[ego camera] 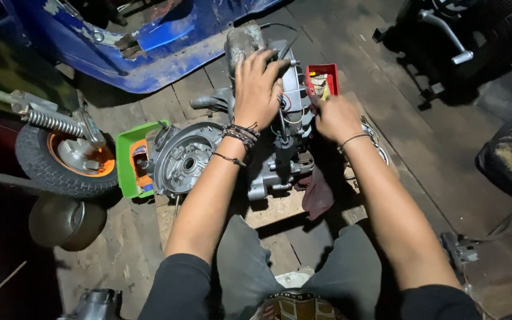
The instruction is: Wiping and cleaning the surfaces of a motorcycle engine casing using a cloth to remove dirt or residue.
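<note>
Two hands are on the grey engine block (238,148), which lies on its side on a low wooden board (274,210), and I take that engine as my landmark. Far to its left I see a small wheel (60,157) with an orange hub and a coiled spring above it, and below that a dull round metal pot (66,222). Touching the engine's left end is a green plastic tray (127,157). Behind the engine, up and to the left, a scuffed blue body panel (149,47) rests on the plank floor. The left hand (257,89) lies flat on the engine's upper casing, fingers spread and open, palm pressing down, gripping nothing I can make out; cord bracelets ring the wrist. A dark red rag (318,189) hangs off the engine's lower right side. The right hand (334,117) sits at the engine's right edge, fingers curled in toward it; I cannot tell whether they pinch anything. Just behind that hand, against the engine's far right corner, stands a small red box (322,80) of small parts. Well to the engine's right a dark seat-like shape (511,157) sits in shadow.
</note>
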